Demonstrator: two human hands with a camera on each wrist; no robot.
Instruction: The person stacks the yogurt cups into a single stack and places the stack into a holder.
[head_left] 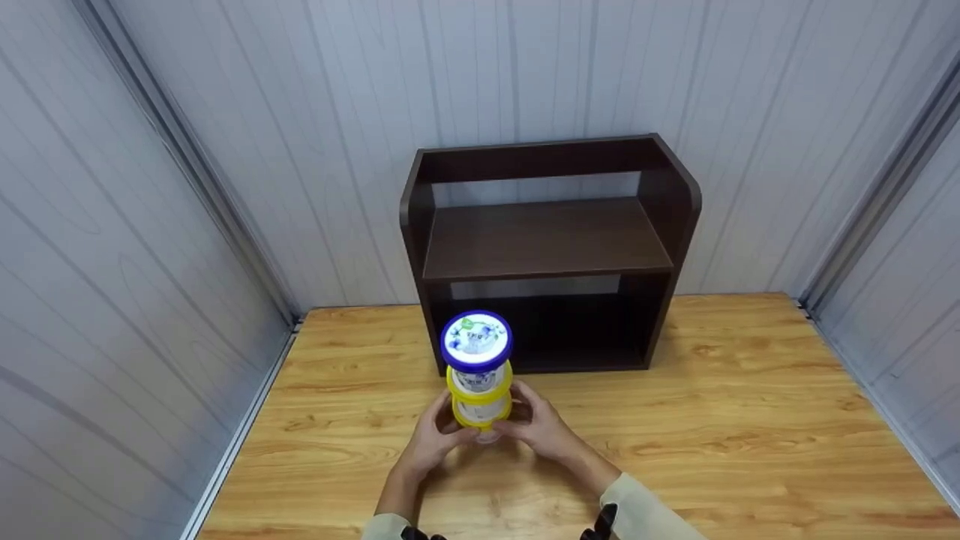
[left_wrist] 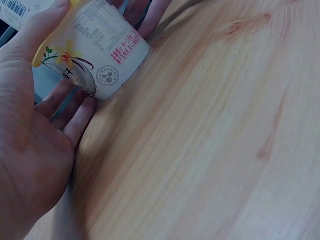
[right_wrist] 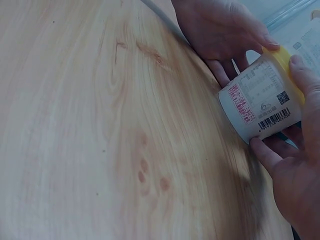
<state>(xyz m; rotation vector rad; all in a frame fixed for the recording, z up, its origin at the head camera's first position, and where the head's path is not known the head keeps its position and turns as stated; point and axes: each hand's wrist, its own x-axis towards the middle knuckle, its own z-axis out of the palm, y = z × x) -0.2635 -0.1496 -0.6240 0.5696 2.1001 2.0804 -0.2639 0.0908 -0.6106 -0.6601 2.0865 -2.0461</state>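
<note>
Yellow-lidded tub (right_wrist: 260, 97): left hand (head_left: 434, 439), right hand (head_left: 543, 430) grasping.
Blue-lidded tub (head_left: 477, 343), 12 o'clock: I judge jerking could topple it.

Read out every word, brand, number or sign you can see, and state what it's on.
No text is sharp enough to quote.
Blue lid: characters, too small.
Top cup: print, too blurred.
Middle cup: barcode digits, too blurred.
Bottom cup: red and grey print, barcode digits, round seal; all too small or blurred.
</note>
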